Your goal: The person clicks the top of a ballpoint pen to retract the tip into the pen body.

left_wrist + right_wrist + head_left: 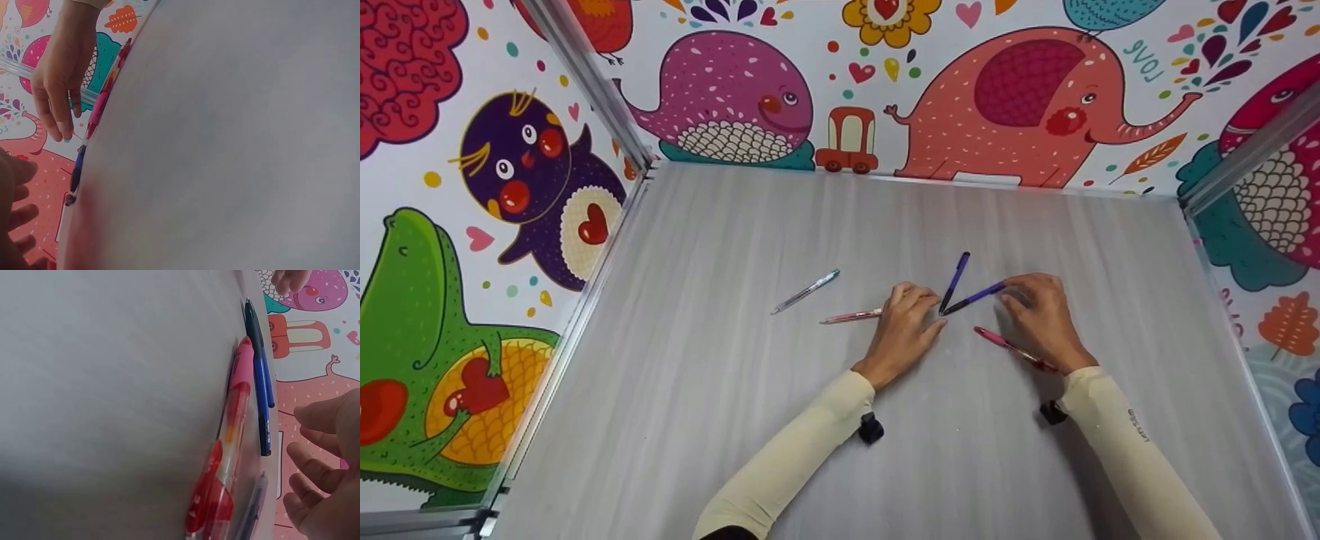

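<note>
Grey streaked tabletop fills the middle of the frame, under a cartoon-animal wall. Right of centre, a slanted blue ballpoint pen and a steeper blue ballpoint pen make a V between both hands. The right hand, empty with fingers loosely parted, is by the slanted one's upper end; the left hand, fingers likewise apart, is beside the V's point, partly covering a pink pen. Lower right lies a red pen (pink-gripped).

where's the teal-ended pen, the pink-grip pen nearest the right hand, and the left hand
Teal-ended pen (805, 292): head view, middle of its barrel.
Pink-grip pen (233, 423): right wrist view, see-through barrel.
Left hand (901, 331): head view, back of the hand.
</note>
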Available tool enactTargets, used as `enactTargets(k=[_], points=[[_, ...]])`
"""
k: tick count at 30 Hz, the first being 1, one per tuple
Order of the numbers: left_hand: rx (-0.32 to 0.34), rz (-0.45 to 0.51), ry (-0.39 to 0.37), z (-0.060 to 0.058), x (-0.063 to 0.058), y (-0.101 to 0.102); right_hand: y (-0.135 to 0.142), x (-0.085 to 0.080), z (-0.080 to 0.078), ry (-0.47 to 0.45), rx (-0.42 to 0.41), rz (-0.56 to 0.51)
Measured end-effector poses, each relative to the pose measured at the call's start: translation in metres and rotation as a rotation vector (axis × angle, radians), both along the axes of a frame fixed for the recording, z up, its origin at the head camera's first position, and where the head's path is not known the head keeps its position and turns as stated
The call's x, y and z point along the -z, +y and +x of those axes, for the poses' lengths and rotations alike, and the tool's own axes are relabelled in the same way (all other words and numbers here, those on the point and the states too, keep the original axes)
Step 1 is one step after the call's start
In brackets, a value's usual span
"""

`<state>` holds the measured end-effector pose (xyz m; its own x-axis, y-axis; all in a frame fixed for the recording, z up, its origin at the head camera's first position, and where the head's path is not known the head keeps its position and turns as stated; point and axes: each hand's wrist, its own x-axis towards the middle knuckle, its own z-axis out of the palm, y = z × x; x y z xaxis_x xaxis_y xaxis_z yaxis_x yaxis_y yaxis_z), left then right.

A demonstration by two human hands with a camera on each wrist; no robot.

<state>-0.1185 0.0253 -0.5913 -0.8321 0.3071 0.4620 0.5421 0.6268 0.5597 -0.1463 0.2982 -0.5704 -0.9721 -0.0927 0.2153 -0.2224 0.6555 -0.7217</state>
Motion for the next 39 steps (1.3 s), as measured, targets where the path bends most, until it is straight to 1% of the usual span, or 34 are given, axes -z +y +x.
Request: enactTargets(k=[6, 11, 19, 25, 27, 34, 39], points=[[-0.017, 0.012, -0.039, -0.003, 0.007, 0.01, 0.003, 0.001, -0.004, -0.04, 0.003, 0.007], [-0.012, -0.003, -0.034, -0.006, 0.009, 0.016, 0.004, 0.002, -0.006, -0.059, 0.008, 0.008], [-0.02, -0.074, 0.006, -0.007, 0.01, 0.029, 0.005, 0.007, -0.011, -0.068, 0.017, 0.022], [-0.027, -0.13, 0.009, -0.006, 0.014, 0.037, 0.008, 0.015, -0.012, -0.092, 0.031, 0.027], [-0.032, -0.15, 0.015, -0.007, 0.015, 0.039, 0.008, 0.017, -0.013, -0.083, 0.031, 0.021], [-0.037, -0.186, 0.027, -0.012, 0.017, 0.041, 0.008, 0.02, -0.02, 0.021, 0.021, 0.058], [-0.055, -0.174, 0.001, -0.014, 0.018, 0.04, 0.006, 0.019, -0.022, -0.003, 0.017, 0.061]])
